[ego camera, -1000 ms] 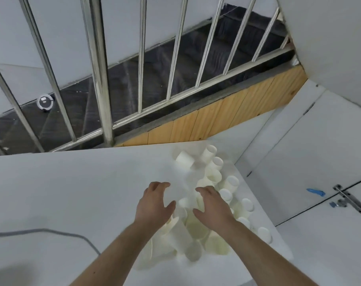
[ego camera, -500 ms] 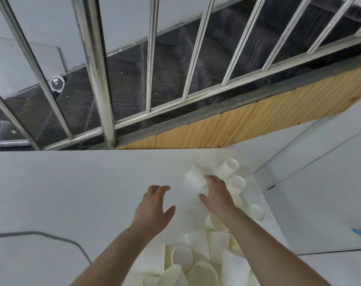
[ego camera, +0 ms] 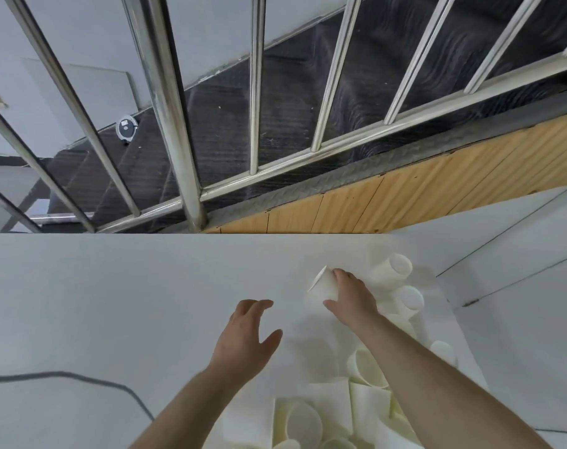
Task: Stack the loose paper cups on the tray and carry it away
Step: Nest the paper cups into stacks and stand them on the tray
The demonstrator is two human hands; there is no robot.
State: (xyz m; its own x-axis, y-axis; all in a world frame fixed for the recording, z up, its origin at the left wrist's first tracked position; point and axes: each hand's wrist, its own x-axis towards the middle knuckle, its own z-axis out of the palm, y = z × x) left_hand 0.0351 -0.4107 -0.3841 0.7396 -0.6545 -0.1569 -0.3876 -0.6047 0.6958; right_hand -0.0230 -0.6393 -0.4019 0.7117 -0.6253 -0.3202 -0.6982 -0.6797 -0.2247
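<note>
Far left: a dark cable [ego camera: 81,377] lying in a curve on the white tabletop [ego camera: 113,303]. Up behind it, shiny metal railing bars [ego camera: 165,108] and dark stairs [ego camera: 292,108], with a small round gadget [ego camera: 126,127] sitting on a step. Below the rail, a strip of yellow wood [ego camera: 389,202].

Middle: left hand [ego camera: 246,338] hanging just over the tabletop, palm down, fingers spread and loose, grip wide, holding nothing.

A bit to the right: right hand [ego camera: 350,296] reaching farther out, fingers and thumb curled around one white paper cup [ego camera: 322,286], tipped on its side with its open mouth facing left. Grip closed on that cup.

Right of the hand: more loose paper cups [ego camera: 390,270] lying on their sides near the tabletop's right edge. Down low by the right arm, a messy pile of cups [ego camera: 308,419], some tucked into each other. No way to tell a tray apart from the white top.
</note>
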